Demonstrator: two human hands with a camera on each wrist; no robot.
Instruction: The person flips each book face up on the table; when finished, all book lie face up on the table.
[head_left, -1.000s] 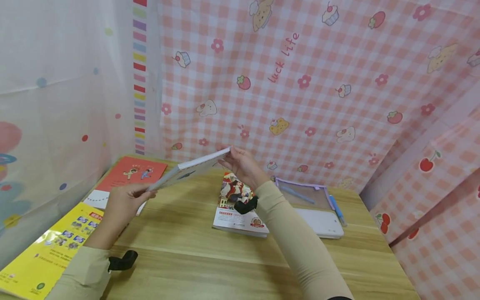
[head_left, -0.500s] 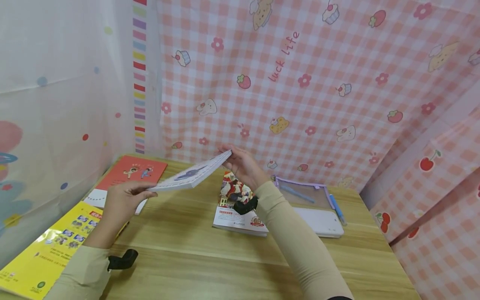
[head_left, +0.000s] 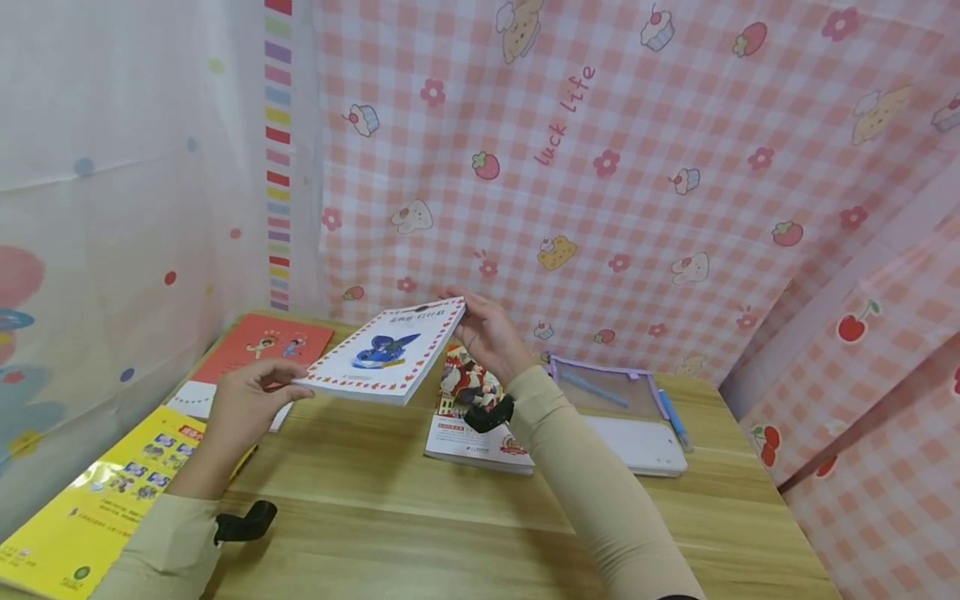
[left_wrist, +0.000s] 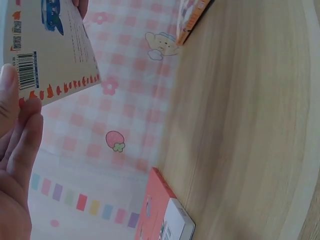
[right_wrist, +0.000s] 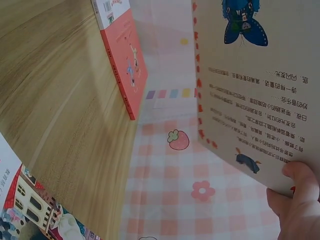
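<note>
At lower left, your left hand [head_left: 243, 404] pinches the near corner of the red-bordered white paperback [head_left: 378, 354], held tilted over the wooden tabletop [head_left: 360, 508] just below centre. Your right hand [head_left: 491, 333], right of it, pinches the far corner; should either corner-only hold slip, the paperback could swing down onto the illustrated storybook [head_left: 468, 437], lower centre.

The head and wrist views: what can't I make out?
White book, head view: bottom print too small to read.
White case, head view: one end hidden by right sleeve.
Yellow book, head view: partly behind the left sleeve.
Left hand, left wrist view: cut off by left edge.
</note>
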